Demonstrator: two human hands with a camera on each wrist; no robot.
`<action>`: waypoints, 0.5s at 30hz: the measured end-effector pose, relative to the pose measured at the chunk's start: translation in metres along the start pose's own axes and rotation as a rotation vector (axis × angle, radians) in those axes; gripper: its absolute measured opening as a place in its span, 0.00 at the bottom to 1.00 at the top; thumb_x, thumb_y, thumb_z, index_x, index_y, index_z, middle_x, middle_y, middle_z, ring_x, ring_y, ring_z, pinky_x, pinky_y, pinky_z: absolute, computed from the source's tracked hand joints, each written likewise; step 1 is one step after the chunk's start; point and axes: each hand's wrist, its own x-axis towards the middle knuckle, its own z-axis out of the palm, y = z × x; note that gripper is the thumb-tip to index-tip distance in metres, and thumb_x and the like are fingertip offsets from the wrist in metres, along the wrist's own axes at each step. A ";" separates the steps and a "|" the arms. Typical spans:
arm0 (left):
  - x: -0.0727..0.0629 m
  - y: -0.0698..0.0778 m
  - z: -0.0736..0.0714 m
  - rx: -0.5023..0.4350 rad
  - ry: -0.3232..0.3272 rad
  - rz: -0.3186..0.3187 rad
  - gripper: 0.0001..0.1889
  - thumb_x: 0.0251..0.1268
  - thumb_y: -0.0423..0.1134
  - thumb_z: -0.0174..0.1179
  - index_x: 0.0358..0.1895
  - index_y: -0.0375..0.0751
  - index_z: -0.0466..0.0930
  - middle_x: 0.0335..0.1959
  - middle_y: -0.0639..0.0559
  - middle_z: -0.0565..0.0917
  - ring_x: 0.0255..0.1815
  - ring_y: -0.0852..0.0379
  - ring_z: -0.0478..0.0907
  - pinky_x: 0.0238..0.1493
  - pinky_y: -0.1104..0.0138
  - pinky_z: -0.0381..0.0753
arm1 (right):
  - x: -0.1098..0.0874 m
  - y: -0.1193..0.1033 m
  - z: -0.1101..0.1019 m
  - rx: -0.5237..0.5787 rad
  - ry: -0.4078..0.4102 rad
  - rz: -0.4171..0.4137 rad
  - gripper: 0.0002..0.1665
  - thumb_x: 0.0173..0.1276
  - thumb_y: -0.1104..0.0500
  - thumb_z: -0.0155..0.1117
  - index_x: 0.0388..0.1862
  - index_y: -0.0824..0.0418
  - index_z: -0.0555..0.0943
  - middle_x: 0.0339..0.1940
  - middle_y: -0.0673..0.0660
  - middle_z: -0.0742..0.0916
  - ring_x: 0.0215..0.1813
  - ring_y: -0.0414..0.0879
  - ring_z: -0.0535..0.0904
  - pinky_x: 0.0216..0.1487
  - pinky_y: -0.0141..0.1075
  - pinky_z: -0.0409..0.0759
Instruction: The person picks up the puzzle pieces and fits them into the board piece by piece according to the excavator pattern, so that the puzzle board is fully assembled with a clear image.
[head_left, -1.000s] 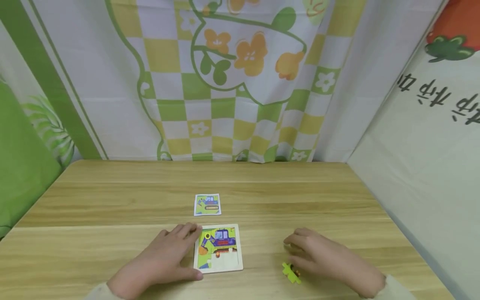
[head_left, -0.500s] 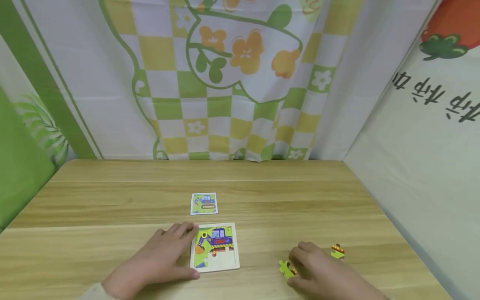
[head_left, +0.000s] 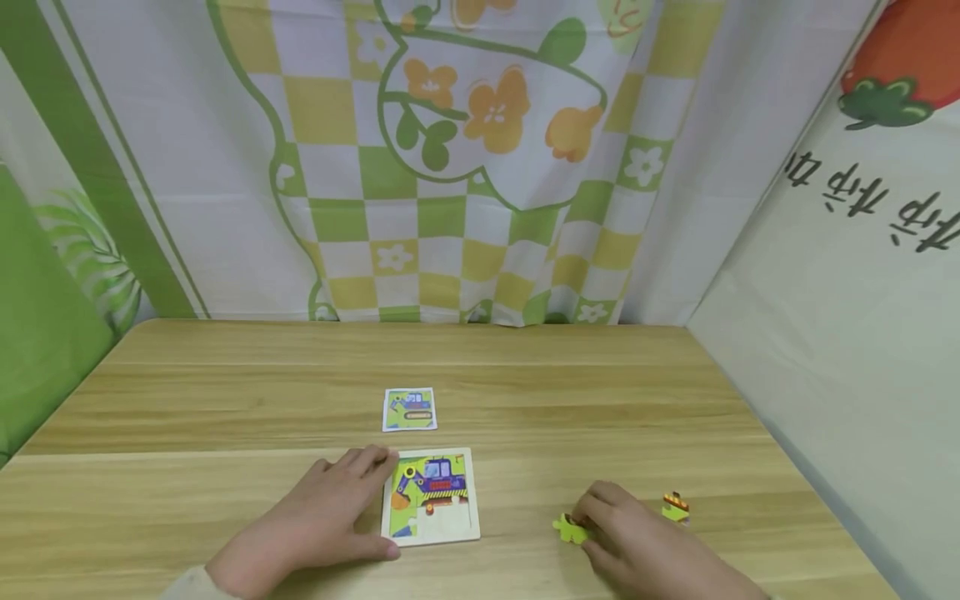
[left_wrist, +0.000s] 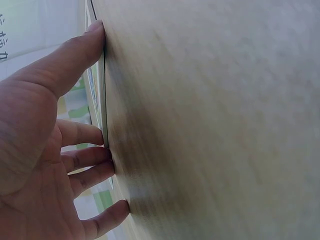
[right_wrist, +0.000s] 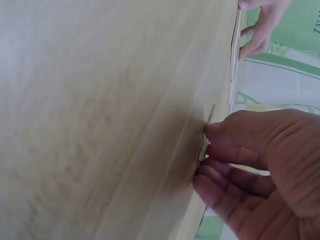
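Observation:
A square puzzle board [head_left: 448, 525] with a wooden rim lies on the table, its pieces forming part of an excavator picture. Bare wood shows at its lower right. Along its left edge, my left hand [head_left: 322, 508] spreads, thumb touching near the bottom corner and fingers near the top one. In the left wrist view, that thumb [left_wrist: 75, 57] and fingertips meet the board's side. To the right, my right hand [head_left: 637, 537] pinches a lime-green puzzle piece [head_left: 568, 530] between thumb and fingers, low over the table. The right wrist view shows this piece [right_wrist: 204, 150] nearly edge-on, partly hidden by the fingertips.
Beyond the board lies a small picture card [head_left: 409, 409] of the excavator. Another puzzle piece [head_left: 676, 508] lies just past the right hand. The wooden table [head_left: 525, 375] reaches back to a patterned curtain [head_left: 480, 208], with a pale cloth [head_left: 862, 333] at the right.
My right hand first shifted right and toward me, exposing the puzzle piece beyond it. It now pinches the lime-green piece, which has turned and moved slightly. The left hand stays at the board.

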 end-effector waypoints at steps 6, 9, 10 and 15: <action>0.000 0.000 0.000 0.006 -0.002 0.001 0.58 0.50 0.72 0.72 0.78 0.35 0.67 0.78 0.41 0.70 0.78 0.40 0.68 0.65 0.32 0.74 | 0.003 0.007 0.003 -0.038 0.058 -0.120 0.12 0.70 0.61 0.71 0.51 0.54 0.86 0.45 0.41 0.84 0.45 0.29 0.78 0.43 0.29 0.84; 0.001 0.000 -0.001 0.005 -0.006 0.000 0.58 0.50 0.72 0.72 0.78 0.35 0.67 0.78 0.42 0.70 0.78 0.40 0.68 0.65 0.32 0.74 | 0.004 0.010 0.003 -0.056 0.097 -0.163 0.12 0.68 0.61 0.71 0.51 0.54 0.87 0.44 0.40 0.83 0.44 0.28 0.77 0.42 0.27 0.83; 0.001 0.000 -0.001 0.004 -0.007 -0.001 0.58 0.50 0.72 0.72 0.78 0.35 0.67 0.78 0.42 0.69 0.78 0.41 0.68 0.66 0.32 0.74 | 0.004 0.011 0.004 -0.059 0.107 -0.175 0.13 0.68 0.62 0.71 0.51 0.54 0.87 0.44 0.40 0.83 0.44 0.28 0.76 0.42 0.26 0.82; 0.001 0.000 -0.001 0.000 -0.011 0.000 0.59 0.50 0.72 0.72 0.78 0.35 0.66 0.79 0.41 0.69 0.77 0.40 0.68 0.66 0.31 0.73 | 0.005 0.014 0.003 -0.051 0.113 -0.201 0.14 0.67 0.62 0.71 0.51 0.54 0.87 0.44 0.40 0.82 0.44 0.28 0.75 0.42 0.25 0.81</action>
